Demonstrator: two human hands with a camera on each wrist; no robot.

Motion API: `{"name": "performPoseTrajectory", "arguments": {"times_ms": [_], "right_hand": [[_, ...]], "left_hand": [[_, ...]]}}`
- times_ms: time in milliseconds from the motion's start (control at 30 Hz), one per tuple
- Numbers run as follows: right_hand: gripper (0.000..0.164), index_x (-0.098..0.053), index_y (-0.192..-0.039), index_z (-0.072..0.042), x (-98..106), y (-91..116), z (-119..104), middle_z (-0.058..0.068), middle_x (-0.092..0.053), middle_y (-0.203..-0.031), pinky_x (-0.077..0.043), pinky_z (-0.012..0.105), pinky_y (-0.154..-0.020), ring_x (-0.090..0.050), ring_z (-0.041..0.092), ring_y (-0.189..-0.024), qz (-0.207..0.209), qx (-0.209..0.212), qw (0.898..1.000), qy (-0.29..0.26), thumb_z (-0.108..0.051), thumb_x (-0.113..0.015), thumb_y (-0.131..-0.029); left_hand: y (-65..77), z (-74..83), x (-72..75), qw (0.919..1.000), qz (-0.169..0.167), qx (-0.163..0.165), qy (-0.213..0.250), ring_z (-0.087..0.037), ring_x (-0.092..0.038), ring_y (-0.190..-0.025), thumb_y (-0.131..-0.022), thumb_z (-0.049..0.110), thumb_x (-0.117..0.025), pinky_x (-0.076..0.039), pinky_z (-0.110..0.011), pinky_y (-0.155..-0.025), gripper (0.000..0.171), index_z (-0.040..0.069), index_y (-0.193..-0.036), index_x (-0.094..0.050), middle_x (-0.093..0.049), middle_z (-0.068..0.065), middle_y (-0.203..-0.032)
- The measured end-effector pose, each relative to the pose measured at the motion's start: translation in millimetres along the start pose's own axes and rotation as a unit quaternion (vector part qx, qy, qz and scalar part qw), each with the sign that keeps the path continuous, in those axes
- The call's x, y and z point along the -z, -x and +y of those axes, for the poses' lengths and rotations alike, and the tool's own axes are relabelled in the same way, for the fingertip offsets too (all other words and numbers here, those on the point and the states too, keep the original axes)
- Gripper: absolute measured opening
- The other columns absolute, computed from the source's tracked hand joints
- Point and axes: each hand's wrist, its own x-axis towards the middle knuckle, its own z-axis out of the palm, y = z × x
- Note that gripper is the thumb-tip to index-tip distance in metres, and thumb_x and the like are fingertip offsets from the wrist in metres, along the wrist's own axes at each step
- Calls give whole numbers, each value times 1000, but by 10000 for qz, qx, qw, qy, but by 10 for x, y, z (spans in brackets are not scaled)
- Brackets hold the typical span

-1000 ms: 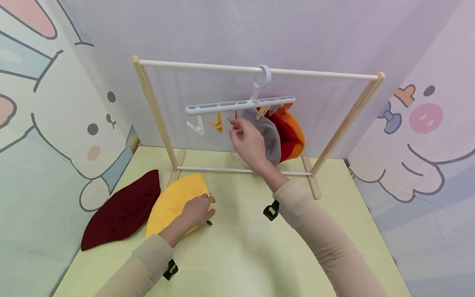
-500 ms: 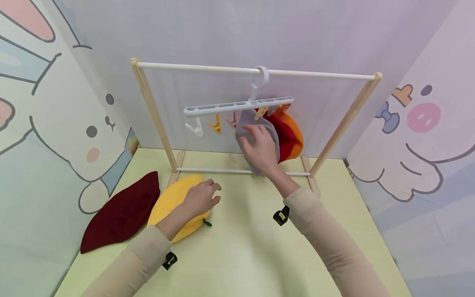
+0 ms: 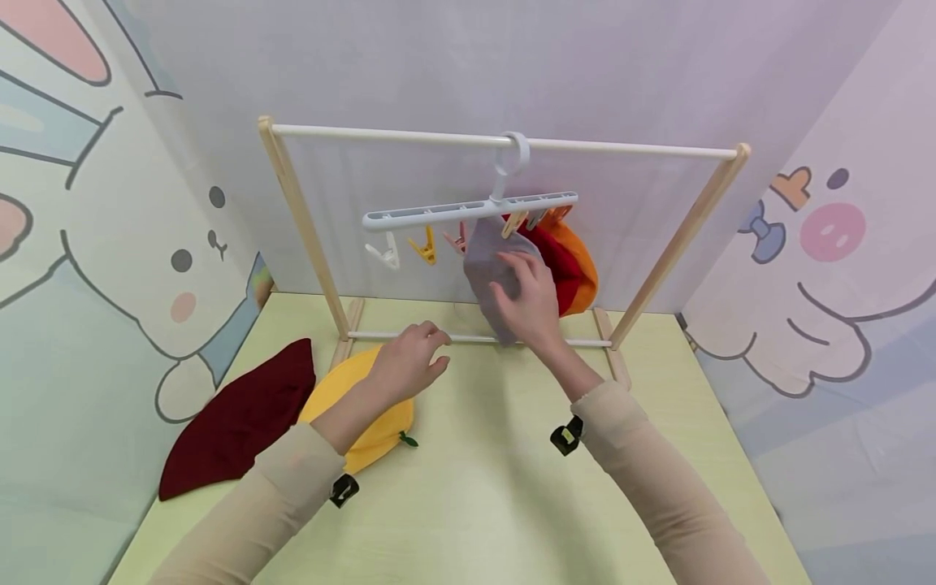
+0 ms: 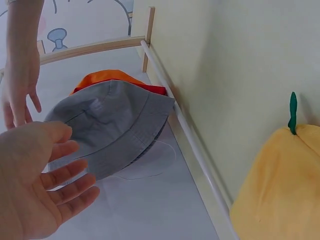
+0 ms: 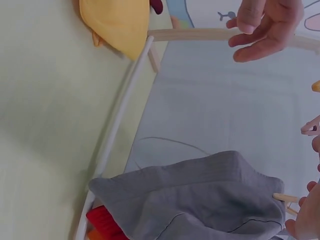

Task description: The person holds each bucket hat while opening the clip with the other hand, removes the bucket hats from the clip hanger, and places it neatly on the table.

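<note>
A grey bucket hat (image 3: 486,268) hangs from a beige clip (image 3: 514,223) on the white clip hanger (image 3: 468,210). My right hand (image 3: 530,301) is in front of that hat with loosely bent fingers; whether it touches the cloth I cannot tell. Over the far edge of a yellow hat (image 3: 387,426) with a green leaf is my left hand (image 3: 409,361), raised and holding nothing. In the left wrist view its fingers spread loosely near the grey hat (image 4: 110,120), apart from it as far as I can see. Red (image 3: 566,276) and orange (image 3: 581,252) hats hang behind the grey one.
White (image 3: 386,250), yellow (image 3: 424,245) and pink (image 3: 457,238) clips dangle on the hanger's left half, holding nothing. The hanger hooks over the white rod (image 3: 380,135) of a wooden rack. A dark red hat (image 3: 241,422) lies at the table's left.
My right hand has left the pink clip and moved down and right, in front of the grey hat. My left hand has risen from the yellow hat and shifted right.
</note>
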Motion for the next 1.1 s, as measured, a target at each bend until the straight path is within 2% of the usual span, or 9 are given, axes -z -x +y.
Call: {"name": "performPoseTrajectory", "arguments": {"times_ms": [133,333,467,700,900,1100], "right_hand": [[38,-61,-116,-6,17,57,71,13,-54,-122,-39,44,-91,-48,31,-110,65,-100,9999,26,-15,-66,-79],[45,-57,-121,-5,28,130,196,15,-50,-125,-37,44,-92,-46,32,-112,236,-245,9994,45,-14,-66,-79],[50,-54,-124,-3,29,163,287,17,-50,-124,-37,45,-92,-46,34,-111,419,-332,9986,10,-13,-68,-77],[57,-47,-131,-7,41,215,431,16,-47,-127,-36,45,-95,-43,32,-114,244,-874,9959,1,-16,-68,-79],[60,-43,-135,-10,43,258,540,18,-45,-127,-36,47,-95,-42,34,-115,147,-1239,9922,-18,-17,-66,-80],[62,-40,-137,-10,34,299,628,20,-43,-127,-36,47,-97,-41,34,-117,-48,-1712,9852,-66,-18,-66,-81]], "left_hand": [[-70,31,55,9999,109,-83,72,-22,-58,-85,-82,20,-64,-49,-32,-60,29,12,-110,-63,-61,-5,-103],[-166,53,96,9992,347,-179,89,-23,-57,-92,-82,20,-64,-50,-32,-59,33,12,-114,-61,-60,-5,-108],[-237,85,136,9988,429,-170,186,-24,-56,-99,-83,23,-64,-51,-34,-66,35,12,-117,-59,-58,-5,-111],[-349,157,207,9980,494,-167,350,-24,-55,-104,-84,25,-64,-50,-37,-77,39,11,-120,-56,-57,-6,-113],[-423,196,233,9968,644,-206,424,-24,-55,-104,-84,23,-63,-51,-36,-75,37,11,-119,-57,-57,-6,-114],[-500,222,257,9963,673,-43,539,-25,-55,-102,-85,23,-61,-51,-37,-68,39,11,-121,-56,-57,-6,-116]]}}
